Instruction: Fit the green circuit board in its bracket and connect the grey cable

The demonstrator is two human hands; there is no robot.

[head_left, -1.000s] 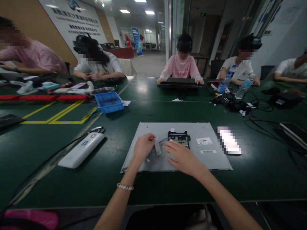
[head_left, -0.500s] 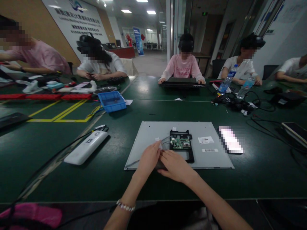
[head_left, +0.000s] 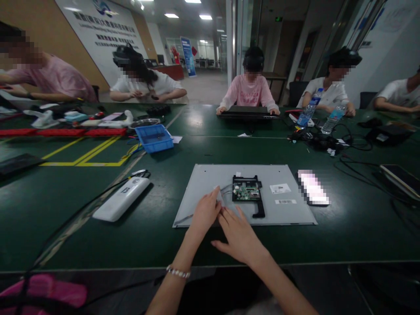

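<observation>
A flat pale-grey display panel (head_left: pixel 282 210) lies on the green table before me. On it sits a green circuit board (head_left: pixel 247 191) in a black plastic bracket (head_left: pixel 260 209), with thin grey cables (head_left: pixel 226 189) running left from it. My left hand (head_left: pixel 206 211) rests on the panel left of the bracket, its index finger stretched over a whitish strip beside the cables. Just to its right, my right hand (head_left: pixel 239 234) has its fingers spread and thumb apart, fingertips near the left hand and the panel. Under the hands, part of the cables is hidden.
A white power bank (head_left: pixel 123 199) with black cables lies left of the panel, a lit phone (head_left: pixel 313 188) right of it. Beyond are a blue basket (head_left: pixel 154 138), two bottles (head_left: pixel 309 109) and tangled cords (head_left: pixel 318 142). Several people sit across the table.
My right hand has opened, with its fingers and thumb spreading apart from the left hand. The left hand stays at the strip. Across the table, one person in white has shifted.
</observation>
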